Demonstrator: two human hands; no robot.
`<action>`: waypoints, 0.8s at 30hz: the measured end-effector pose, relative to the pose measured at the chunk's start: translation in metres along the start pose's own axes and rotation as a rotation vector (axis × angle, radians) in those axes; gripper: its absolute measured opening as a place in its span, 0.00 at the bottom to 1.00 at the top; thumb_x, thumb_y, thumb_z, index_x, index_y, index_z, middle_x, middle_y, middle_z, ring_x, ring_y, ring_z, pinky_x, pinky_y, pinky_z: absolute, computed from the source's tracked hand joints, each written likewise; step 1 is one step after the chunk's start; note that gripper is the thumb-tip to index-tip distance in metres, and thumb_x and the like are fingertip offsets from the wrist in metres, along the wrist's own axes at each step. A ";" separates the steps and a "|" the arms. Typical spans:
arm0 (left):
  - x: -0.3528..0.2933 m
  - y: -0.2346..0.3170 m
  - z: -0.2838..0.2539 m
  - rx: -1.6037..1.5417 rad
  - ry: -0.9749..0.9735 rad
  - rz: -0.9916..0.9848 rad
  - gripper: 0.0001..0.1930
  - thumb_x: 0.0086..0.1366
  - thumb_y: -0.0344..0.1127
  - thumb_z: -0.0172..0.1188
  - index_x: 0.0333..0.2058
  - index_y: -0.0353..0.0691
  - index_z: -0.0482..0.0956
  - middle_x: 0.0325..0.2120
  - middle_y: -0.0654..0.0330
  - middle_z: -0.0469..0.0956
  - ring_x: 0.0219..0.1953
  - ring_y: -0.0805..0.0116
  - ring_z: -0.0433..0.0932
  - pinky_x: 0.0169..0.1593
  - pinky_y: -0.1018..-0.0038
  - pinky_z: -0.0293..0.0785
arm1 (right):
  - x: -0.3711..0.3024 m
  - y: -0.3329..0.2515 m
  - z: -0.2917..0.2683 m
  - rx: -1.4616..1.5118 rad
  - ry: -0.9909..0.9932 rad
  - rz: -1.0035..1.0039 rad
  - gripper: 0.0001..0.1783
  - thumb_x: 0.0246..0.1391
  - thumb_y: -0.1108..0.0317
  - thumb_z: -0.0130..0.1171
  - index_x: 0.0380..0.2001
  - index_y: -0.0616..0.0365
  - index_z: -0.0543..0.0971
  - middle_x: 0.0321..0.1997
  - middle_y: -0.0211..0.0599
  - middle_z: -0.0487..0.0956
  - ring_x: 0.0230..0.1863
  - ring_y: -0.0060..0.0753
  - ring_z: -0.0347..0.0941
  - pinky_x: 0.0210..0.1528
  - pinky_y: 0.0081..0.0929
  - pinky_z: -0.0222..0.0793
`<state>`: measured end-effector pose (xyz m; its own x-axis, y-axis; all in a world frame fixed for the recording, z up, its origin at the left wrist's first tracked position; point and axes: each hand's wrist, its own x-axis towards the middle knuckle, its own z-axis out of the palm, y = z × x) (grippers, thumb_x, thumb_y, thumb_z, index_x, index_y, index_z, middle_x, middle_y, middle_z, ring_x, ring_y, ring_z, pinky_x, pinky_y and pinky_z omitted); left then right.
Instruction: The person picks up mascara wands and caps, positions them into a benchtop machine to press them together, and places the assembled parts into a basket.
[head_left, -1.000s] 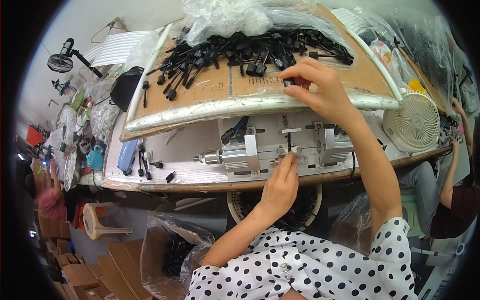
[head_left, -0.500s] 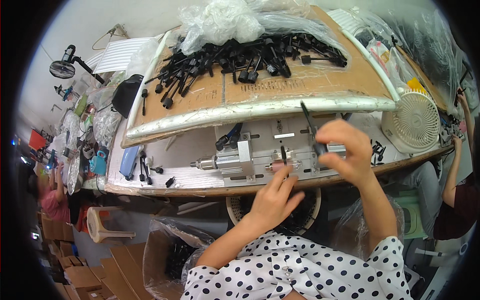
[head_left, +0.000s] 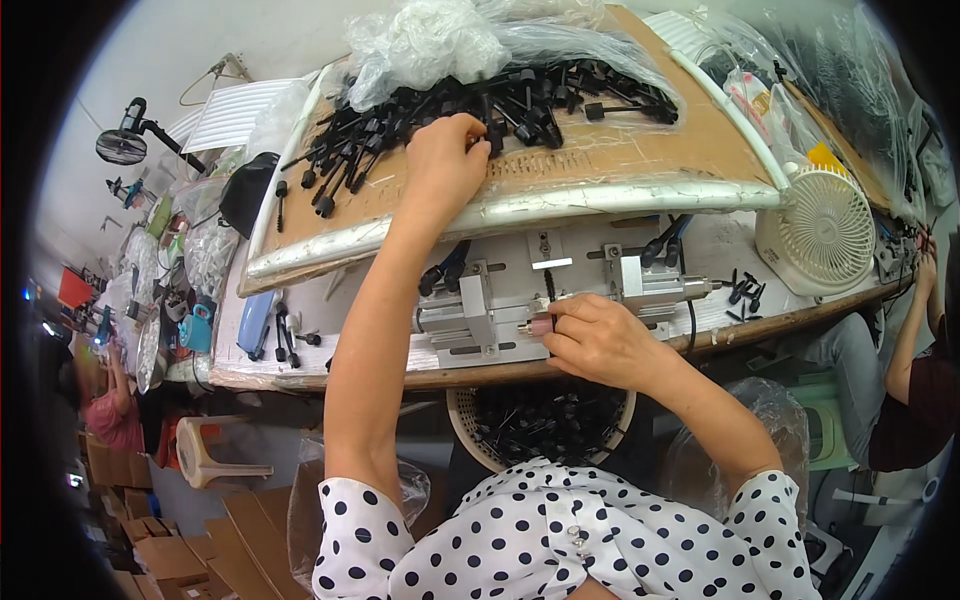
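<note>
My left hand reaches up to the pile of black mascara wands on the raised cardboard board, its thumb and fingers pinched on a dark wand, mostly hidden by the fingers. At the clamping fixture on the bench, my right hand is closed round the lower end of another mascara wand. That wand stands upright, its bristled tip pointing at the white block; its lower end is hidden behind the fingers, beside a pinkish cylinder.
A second metal cylinder unit sits right of the fixture. Below the bench edge, a basket holds many black wands. A white fan and loose black pieces stand at the right; a plastic bag covers the pile's back.
My left hand has gone from the fixture up to the pile. My right hand has come down and left to the fixture, where the wand it carried now stands upright.
</note>
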<state>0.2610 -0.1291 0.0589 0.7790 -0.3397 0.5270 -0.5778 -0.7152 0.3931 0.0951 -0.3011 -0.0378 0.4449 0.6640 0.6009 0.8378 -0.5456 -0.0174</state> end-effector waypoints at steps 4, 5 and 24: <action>-0.006 0.005 -0.018 -0.171 -0.016 -0.134 0.12 0.53 0.30 0.60 0.37 0.34 0.79 0.25 0.58 0.77 0.28 0.69 0.76 0.34 0.73 0.73 | 0.001 -0.003 -0.004 0.052 -0.058 0.118 0.19 0.39 0.66 0.62 0.39 0.54 0.76 0.32 0.34 0.76 0.41 0.38 0.73 0.41 0.35 0.69; -0.011 0.008 -0.022 -0.211 -0.007 -0.154 0.11 0.54 0.29 0.60 0.37 0.34 0.79 0.26 0.60 0.76 0.28 0.74 0.75 0.32 0.76 0.73 | 0.002 -0.005 -0.006 0.005 -0.083 0.101 0.16 0.38 0.65 0.64 0.34 0.56 0.75 0.31 0.34 0.75 0.42 0.37 0.73 0.42 0.33 0.69; -0.122 0.015 -0.012 -1.086 0.389 -0.353 0.04 0.61 0.24 0.56 0.34 0.28 0.75 0.35 0.61 0.69 0.33 0.75 0.76 0.38 0.79 0.78 | 0.163 0.083 -0.016 0.216 -0.155 0.350 0.11 0.47 0.63 0.58 0.32 0.56 0.80 0.36 0.42 0.76 0.43 0.44 0.72 0.46 0.36 0.66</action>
<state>0.1540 -0.0914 0.0091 0.9177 0.1118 0.3811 -0.3968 0.2182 0.8916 0.2318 -0.2461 0.0720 0.7421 0.5362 0.4022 0.6679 -0.6427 -0.3754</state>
